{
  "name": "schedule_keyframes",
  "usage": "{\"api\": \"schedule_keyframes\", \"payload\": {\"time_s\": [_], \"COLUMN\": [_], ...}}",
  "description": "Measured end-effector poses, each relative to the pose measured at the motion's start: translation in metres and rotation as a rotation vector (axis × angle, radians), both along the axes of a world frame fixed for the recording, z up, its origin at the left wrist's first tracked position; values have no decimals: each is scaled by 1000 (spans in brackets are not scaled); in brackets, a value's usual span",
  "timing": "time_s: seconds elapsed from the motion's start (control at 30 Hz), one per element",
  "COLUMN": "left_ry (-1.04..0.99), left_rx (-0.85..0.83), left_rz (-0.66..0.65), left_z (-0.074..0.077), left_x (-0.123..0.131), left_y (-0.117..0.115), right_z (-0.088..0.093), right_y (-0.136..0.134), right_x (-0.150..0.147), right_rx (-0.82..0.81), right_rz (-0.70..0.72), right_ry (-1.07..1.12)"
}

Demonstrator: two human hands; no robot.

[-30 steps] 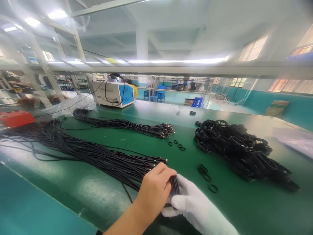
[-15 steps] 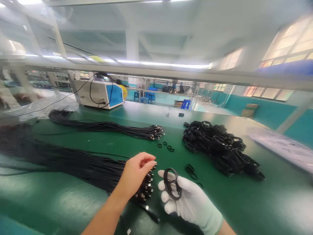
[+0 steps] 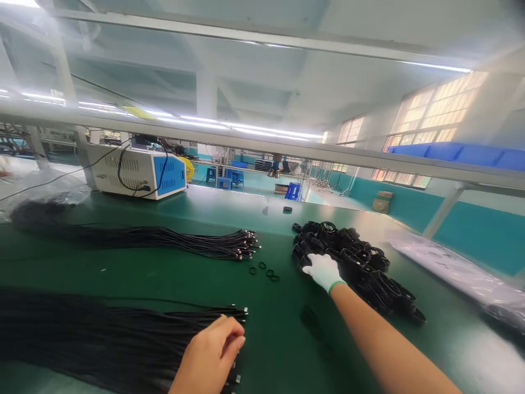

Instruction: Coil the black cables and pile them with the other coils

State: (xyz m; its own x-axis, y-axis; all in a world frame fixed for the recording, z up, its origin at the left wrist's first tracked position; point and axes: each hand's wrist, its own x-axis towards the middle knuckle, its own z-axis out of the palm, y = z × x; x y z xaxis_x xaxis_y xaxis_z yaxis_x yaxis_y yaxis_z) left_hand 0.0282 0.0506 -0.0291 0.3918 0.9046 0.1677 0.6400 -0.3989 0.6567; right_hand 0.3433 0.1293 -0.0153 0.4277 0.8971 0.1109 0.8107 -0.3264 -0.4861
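My bare left hand [image 3: 213, 353] is at the bottom middle, fingers curled and pinched at the connector ends of the near bundle of black cables [image 3: 102, 334], which lies across the green table [image 3: 184, 279]. My right hand [image 3: 323, 270], in a white glove, is stretched out to the near left edge of a pile of coiled black cables [image 3: 369, 268]. Its fingers are bent down onto a coil there; what exactly they grip is hard to make out. A second cable bundle [image 3: 164, 239] lies further back.
Small black rings [image 3: 264, 271] lie between the far bundle and the pile, and more dark rings [image 3: 309, 317] sit nearer me. A white and blue machine [image 3: 135, 175] stands at the back left. Clear plastic bags [image 3: 451, 273] lie to the right. A metal rail [image 3: 287, 150] crosses overhead.
My right hand, which held a coiled cable near my left hand, has reached forward to the pile. My left hand moved back down onto the near bundle's ends. The view tilted and shifted.
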Motion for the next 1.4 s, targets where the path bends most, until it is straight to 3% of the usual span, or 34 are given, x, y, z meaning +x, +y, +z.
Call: {"api": "schedule_keyframes", "payload": {"time_s": [0.1,0.23,0.37,0.47,0.57,0.63,0.7,0.8,0.87,0.97,1.07,1.2,1.3,1.4], "left_ry": [52,90,80,5,-47,26,183,386,459,549,629,699,702,675], "left_rx": [3,-11,-17,-19,-1,20,87,142,142,132,123,107,90,76], "left_rz": [-3,-46,-77,-85,-180,-275,-161,169,318,428,495,618,670,635], "left_z": [-2,-3,-5,1,11,16,18,21,23,24,27,25,14,3], "left_x": [-2,-2,4,9,8,-1,-24,-80,-116,-150,-164,-173,-175,-173], "left_y": [-1,1,6,-14,-50,-64,-63,-41,-18,17,40,44,42,49], "right_z": [13,45,62,46,11,-15,-38,-61,-67,-65,-53,-30,-26,-40], "right_y": [2,-23,-61,-85,-110,-126,-136,-143,-143,-137,-124,-101,-86,-73], "right_x": [16,40,17,-40,-106,-139,-161,-178,-183,-183,-184,-199,-223,-242], "right_rx": [19,189,292,287,235,197,136,50,60,140,246,301,176,10], "right_rz": [-2,-45,16,171,344,392,422,481,500,528,684,884,981,954], "right_ry": [-7,57,167,276,406,457,435,325,238,74,-144,-284,-294,-333]}}
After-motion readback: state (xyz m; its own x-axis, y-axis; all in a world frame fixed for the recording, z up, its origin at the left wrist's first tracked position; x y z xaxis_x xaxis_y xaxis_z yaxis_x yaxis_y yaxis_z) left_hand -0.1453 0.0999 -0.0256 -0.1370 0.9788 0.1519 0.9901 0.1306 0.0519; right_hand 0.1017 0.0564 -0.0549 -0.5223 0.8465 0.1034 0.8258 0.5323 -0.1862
